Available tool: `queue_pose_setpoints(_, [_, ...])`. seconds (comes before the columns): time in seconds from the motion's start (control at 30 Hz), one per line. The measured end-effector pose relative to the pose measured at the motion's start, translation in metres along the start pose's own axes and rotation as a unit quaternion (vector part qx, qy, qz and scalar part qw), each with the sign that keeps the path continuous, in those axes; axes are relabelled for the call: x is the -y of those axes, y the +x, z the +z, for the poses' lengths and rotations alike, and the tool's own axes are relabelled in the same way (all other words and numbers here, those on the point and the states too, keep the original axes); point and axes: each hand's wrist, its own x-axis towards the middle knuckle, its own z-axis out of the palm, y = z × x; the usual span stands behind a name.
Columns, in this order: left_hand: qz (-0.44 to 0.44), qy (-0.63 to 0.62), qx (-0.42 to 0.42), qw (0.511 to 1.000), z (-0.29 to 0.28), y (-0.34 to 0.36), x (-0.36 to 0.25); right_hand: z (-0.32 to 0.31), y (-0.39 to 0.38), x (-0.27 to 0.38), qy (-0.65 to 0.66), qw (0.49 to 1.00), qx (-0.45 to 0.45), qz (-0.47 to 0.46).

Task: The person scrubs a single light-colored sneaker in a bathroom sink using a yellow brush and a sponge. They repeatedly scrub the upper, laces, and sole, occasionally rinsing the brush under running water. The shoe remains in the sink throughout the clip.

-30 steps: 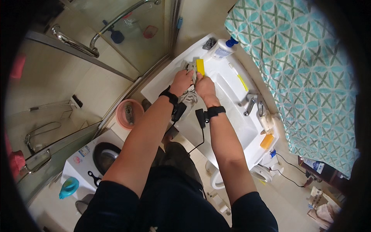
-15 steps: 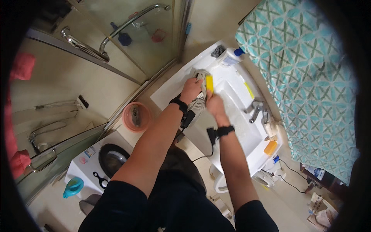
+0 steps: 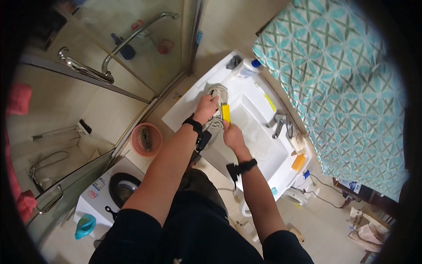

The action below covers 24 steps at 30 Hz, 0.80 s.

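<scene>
Both hands sit lower on the grey worn sneaker [image 3: 214, 115] than a second ago, and the yellow oblong scrubbing brush [image 3: 226, 113] has slid from the shoe's far end down toward its middle; I judge the scrubbing is working along the side. Left hand [image 3: 205, 107] is closed around the shoe's upper, pinning it on the near left corner of the white ceramic washbasin [image 3: 184, 115], beside the bowl. Right hand [image 3: 232, 135] is clenched on the brush, pressing it against the shoe. A chrome tap [image 3: 281, 125] stands at the far edge
</scene>
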Motion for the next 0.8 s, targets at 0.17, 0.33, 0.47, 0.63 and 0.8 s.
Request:
queue_pose_setpoints(0.17, [-0.040,0.001,0.038,0.998,-0.004,-0.004,-0.010,-0.003,0.023,0.014,-0.036,0.998,-0.039,-0.014])
queue_pose_setpoints(0.33, [-0.015,-0.033,0.017,0.999,0.001,0.001,-0.003,-0.003,0.007,0.007,-0.021,0.999,0.005,0.027])
queue_pose_setpoints(0.47, [-0.001,0.019,0.014,1.000,0.001,0.007,0.006,-0.002,-0.007,0.006,-0.038,0.998,0.031,0.035])
queue_pose_setpoints(0.63, [0.001,0.019,0.017,1.000,0.003,0.007,0.009,-0.009,0.022,0.024,-0.005,0.999,-0.050,0.004])
queue_pose_setpoints(0.8, [-0.045,-0.021,0.023,0.999,0.001,0.007,0.005,0.003,-0.013,-0.003,-0.014,0.997,0.022,0.079])
